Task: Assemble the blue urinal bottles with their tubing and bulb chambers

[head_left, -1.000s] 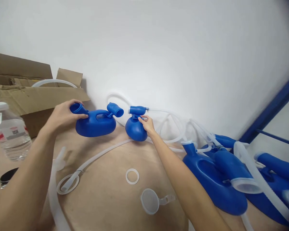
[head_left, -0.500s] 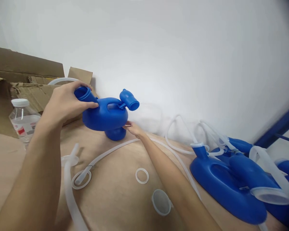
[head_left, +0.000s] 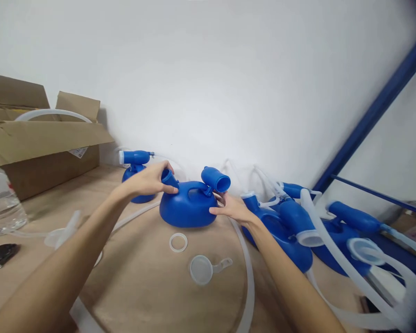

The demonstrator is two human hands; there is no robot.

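A blue plastic urinal bottle [head_left: 187,210] sits upright on the brown-covered table in front of me. My left hand [head_left: 151,179] is wrapped round its open neck, thumb on the near side. At the other end, my right hand [head_left: 233,207] grips the body, thumb in front and fingers partly hidden behind. Above the right end, a short blue cup-shaped piece [head_left: 213,179] is hinged to the handle, its mouth facing right. Nearer me lie a white sealing ring [head_left: 171,242] and a translucent cap with a strap [head_left: 201,270].
Several blue bottles [head_left: 280,240] with white tubes [head_left: 250,286] crowd the right. Another bottle [head_left: 143,199] stands behind my left hand. At left are a cardboard box [head_left: 55,143], a water bottle [head_left: 2,203] and a dark object [head_left: 2,256]. A white wall [head_left: 208,92] rises behind.
The tilted, raised bottle has come down level onto the table. My right hand has moved from beneath its far side to its right end. The view has swung right.
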